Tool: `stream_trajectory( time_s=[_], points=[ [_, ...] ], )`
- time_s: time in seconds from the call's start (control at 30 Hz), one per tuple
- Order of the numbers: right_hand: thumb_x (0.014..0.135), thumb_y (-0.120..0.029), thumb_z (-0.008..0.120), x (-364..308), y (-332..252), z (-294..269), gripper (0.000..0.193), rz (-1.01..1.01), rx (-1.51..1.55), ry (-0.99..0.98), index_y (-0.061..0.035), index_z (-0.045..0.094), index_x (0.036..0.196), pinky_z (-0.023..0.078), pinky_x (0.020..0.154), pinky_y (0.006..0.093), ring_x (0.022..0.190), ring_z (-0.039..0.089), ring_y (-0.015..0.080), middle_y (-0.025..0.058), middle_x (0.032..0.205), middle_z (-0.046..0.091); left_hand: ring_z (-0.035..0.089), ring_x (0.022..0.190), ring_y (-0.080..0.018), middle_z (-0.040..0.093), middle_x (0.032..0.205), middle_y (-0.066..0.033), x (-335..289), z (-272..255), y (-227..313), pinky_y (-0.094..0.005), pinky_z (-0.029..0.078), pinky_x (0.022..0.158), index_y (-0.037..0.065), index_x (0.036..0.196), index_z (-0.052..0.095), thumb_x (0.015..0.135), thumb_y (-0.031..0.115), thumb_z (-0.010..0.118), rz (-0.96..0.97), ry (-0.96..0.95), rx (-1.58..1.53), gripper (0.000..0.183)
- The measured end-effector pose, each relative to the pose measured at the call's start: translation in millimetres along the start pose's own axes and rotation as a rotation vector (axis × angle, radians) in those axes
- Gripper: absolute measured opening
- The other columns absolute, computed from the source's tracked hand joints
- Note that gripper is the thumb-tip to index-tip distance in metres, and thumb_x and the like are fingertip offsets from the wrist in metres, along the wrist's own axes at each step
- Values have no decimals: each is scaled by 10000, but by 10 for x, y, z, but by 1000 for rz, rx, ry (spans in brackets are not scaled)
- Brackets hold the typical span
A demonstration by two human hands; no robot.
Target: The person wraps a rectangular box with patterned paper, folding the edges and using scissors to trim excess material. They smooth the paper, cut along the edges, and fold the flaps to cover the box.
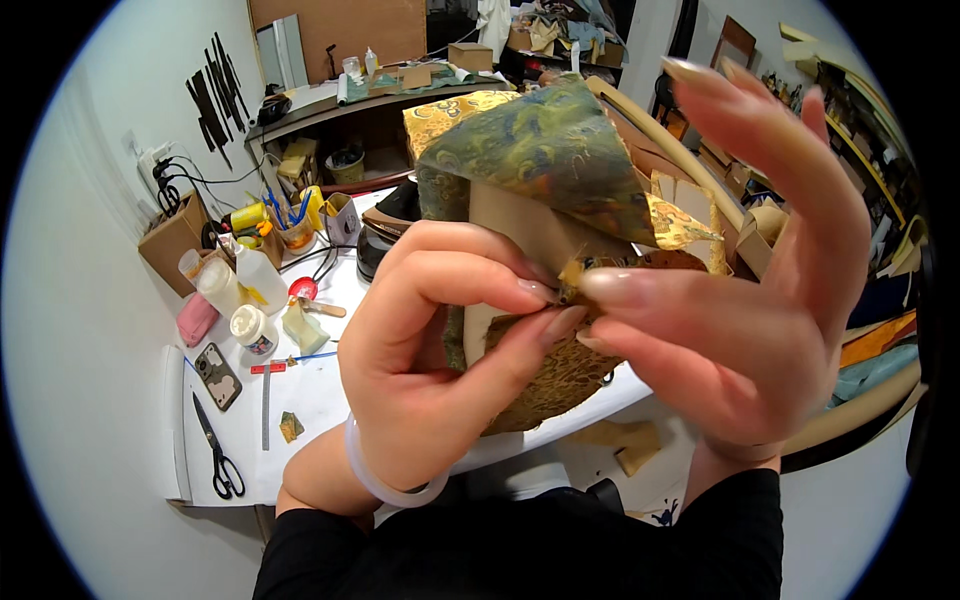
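Note:
In front of me is a patterned fabric piece (540, 140), its upper part dark green with a marbled print. It also shows gold-patterned corners, a plain beige stretch and a brown-and-gold lower part. My left hand (425, 345), with a pale bangle at the wrist, pinches the piece's edge between thumb and index finger. Against the same spot, my right hand (770, 320) closes its thumb and index finger on a small frayed, gold-coloured bit of the edge. Its other fingers are raised and spread. The fingertips hide exactly how the edge is folded there.
Black scissors (212, 450), a metal ruler (266, 410), a phone (217, 376) and a fabric scrap (291, 427) lie on the white table (330, 425) at left. Behind them stand an open white jar (253, 330), plastic bottles (262, 275) and an iron (380, 235). Shelves of material (870, 190) line the right.

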State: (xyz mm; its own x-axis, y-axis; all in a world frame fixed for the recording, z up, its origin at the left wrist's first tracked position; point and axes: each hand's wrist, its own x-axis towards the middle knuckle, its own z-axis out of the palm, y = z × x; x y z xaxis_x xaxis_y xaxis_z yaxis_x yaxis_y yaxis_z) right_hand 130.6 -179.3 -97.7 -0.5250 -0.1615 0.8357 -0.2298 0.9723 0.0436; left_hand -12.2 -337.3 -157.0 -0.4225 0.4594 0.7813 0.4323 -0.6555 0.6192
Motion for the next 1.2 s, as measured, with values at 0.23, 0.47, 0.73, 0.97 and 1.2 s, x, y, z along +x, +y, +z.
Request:
stream_trajectory(
  time_s=[0.23, 0.47, 0.73, 0.97, 1.2],
  points=[
    [719, -186, 903, 630, -61, -262, 891, -317, -362, -410, 1, 433, 1452, 455, 1039, 373, 1229, 576, 219, 139, 1332, 595, 572, 1012, -170, 583, 1101, -100, -15, -30, -27, -301, 470, 920, 16, 1026, 582, 854, -143, 676, 86, -6, 78, 253],
    [720, -219, 902, 939, -188, -283, 899, -424, -467, -594, 1, 434, 1455, 440, 1058, 385, 1247, 565, 231, 148, 1343, 588, 579, 1021, -185, 589, 1071, -98, -6, -16, -17, -310, 470, 933, 12, 992, 591, 841, -162, 665, 53, 0, 10, 242],
    [721, -257, 902, 1077, -242, -317, 910, -468, -488, -664, 1, 436, 1458, 423, 1081, 399, 1267, 554, 245, 157, 1355, 579, 591, 1034, -187, 592, 1067, -93, -16, -37, 19, -314, 490, 920, -5, 983, 602, 843, -169, 643, 65, -5, 53, 219],
    [721, -290, 901, 1119, -235, -327, 920, -500, -485, -680, 1, 437, 1461, 408, 1100, 412, 1285, 544, 257, 166, 1366, 572, 599, 1034, -182, 597, 1071, -95, -40, -63, 15, -319, 496, 923, -20, 998, 603, 857, -164, 637, 53, -10, 80, 204],
    [722, -323, 901, 1065, -196, -361, 932, -511, -494, -661, 1, 438, 1464, 393, 1119, 424, 1303, 534, 269, 174, 1377, 564, 586, 1011, -176, 602, 1059, -90, -28, -45, 8, -311, 475, 916, -10, 1000, 611, 877, -120, 658, 26, 7, -12, 171]
  ],
)
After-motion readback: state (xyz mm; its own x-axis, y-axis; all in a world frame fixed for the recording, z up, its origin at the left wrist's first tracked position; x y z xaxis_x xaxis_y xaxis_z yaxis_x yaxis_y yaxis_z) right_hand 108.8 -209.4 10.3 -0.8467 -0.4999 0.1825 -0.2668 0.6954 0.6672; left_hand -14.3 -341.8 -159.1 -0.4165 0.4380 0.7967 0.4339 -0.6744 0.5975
